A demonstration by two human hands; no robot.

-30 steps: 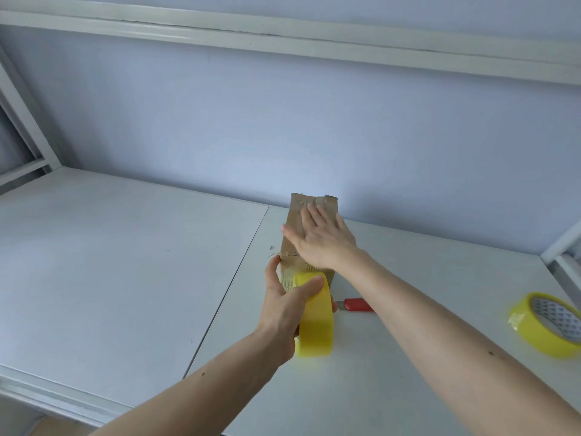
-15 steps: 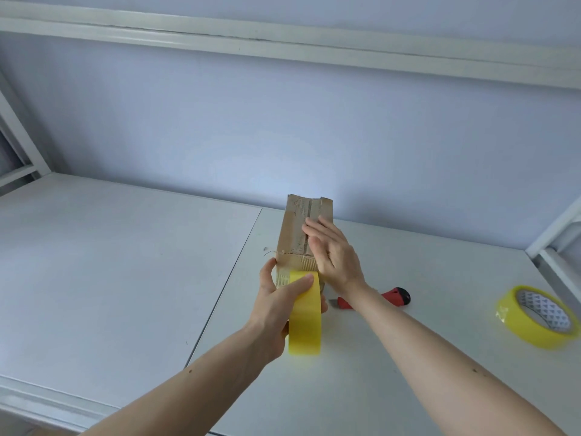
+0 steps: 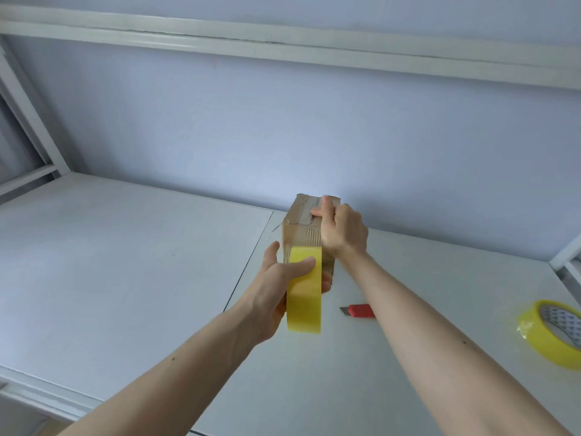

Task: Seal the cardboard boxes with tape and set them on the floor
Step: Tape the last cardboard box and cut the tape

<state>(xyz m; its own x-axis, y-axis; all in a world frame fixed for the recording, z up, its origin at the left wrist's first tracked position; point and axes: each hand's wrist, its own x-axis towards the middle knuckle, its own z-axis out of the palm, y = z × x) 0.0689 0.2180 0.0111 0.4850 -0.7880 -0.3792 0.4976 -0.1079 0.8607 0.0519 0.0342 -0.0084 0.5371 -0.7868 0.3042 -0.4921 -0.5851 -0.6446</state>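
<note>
Head view: a small cardboard box (image 3: pixel 306 229) stands on the white desk (image 3: pixel 125 262), toward its far side and close to the wall. Clear tape already runs along its top. The left hand (image 3: pixel 284 287) grips a yellow tape roll (image 3: pixel 304 292) held on edge just in front of the box's near face, thumb up on the left and fingers wrapped over the roll's rim. Holding the roll upright and in line with the box probably keeps the strip straight as it comes down over the near edge.

The right hand (image 3: pixel 341 229) rests on top of the box at its right side, fingers curled into a loose fist with the thumb stretched left along the taped seam. It seems to press the strip flat and steady the box against the pull of the roll. Both forearms reach forward from the near edge, the right one higher and angled inward.

A red utility knife (image 3: pixel 358 310) lies on the desk just right of the roll, within reach for cutting. A second yellow tape roll (image 3: pixel 534 333) lies flat at the far right.
</note>
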